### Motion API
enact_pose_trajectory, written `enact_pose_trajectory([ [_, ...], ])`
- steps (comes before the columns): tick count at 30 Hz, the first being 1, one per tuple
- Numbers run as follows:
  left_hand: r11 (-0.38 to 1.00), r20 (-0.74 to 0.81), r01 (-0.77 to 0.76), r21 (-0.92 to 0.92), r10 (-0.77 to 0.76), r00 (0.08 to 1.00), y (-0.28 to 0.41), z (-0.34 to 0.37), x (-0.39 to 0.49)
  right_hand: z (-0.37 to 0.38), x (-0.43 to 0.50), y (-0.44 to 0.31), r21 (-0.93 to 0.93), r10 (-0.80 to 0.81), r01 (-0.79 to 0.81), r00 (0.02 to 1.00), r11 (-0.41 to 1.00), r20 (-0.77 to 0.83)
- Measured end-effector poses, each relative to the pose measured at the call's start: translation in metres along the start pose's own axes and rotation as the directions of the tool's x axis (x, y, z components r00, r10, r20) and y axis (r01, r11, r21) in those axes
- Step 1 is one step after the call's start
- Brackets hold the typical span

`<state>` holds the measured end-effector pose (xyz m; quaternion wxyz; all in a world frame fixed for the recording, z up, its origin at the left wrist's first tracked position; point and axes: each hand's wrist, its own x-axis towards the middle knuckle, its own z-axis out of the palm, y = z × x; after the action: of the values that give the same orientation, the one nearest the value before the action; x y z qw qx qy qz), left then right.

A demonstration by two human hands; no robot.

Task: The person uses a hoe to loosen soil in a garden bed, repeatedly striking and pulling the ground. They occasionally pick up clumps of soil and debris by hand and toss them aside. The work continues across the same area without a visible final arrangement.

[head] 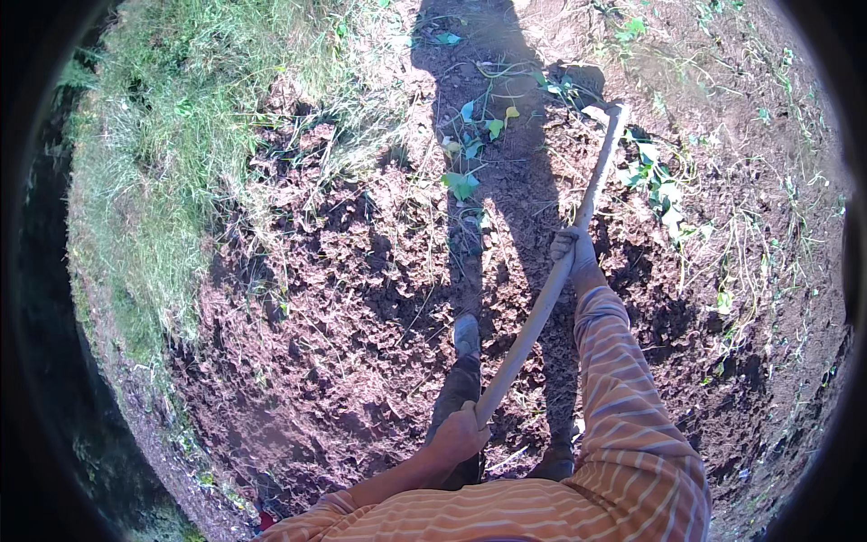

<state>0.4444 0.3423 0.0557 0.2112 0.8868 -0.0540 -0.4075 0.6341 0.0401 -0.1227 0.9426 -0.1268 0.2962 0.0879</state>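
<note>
Both my hands grip the long wooden handle (525, 342) of a hoe-like digging tool. My left hand (459, 432) is closed around the near end of the handle, close to my body. Farther up, my right hand (573, 251) wraps the shaft with the arm stretched forward. From there the handle slants away to the upper right. Its far end carries a head (603, 114), seen small and partly lost among vines and shadow, so the blade's shape cannot be told. Broken, clumpy soil (325, 332) lies under and around the tool.
Tall grass (176, 135) borders the dug ground on the left. Green leafy vines (653, 179) trail beside the tool head, with loose leaves (462, 184) nearer the middle. My shod foot (466, 335) stands forward on the soil. My shadow (498, 135) stretches ahead.
</note>
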Motion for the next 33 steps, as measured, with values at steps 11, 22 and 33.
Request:
enact_pose_trajectory([
  [11,0.920,0.168,0.192,0.343,-0.261,0.951,-0.070,0.011,-0.130,-0.076,-0.158,0.143,0.380,-0.032,0.022,0.999,0.925,0.020],
  [22,0.930,0.241,-0.124,0.346,0.040,0.970,-0.193,0.042,-0.175,-0.076,-0.264,0.196,0.077,0.019,0.034,0.798,0.996,-0.603],
  [33,0.714,-0.182,-0.697,0.060,0.695,0.696,0.066,0.017,0.090,0.085,-0.316,-0.091,-0.184,-0.840,0.825,0.543,0.535,-0.010],
])
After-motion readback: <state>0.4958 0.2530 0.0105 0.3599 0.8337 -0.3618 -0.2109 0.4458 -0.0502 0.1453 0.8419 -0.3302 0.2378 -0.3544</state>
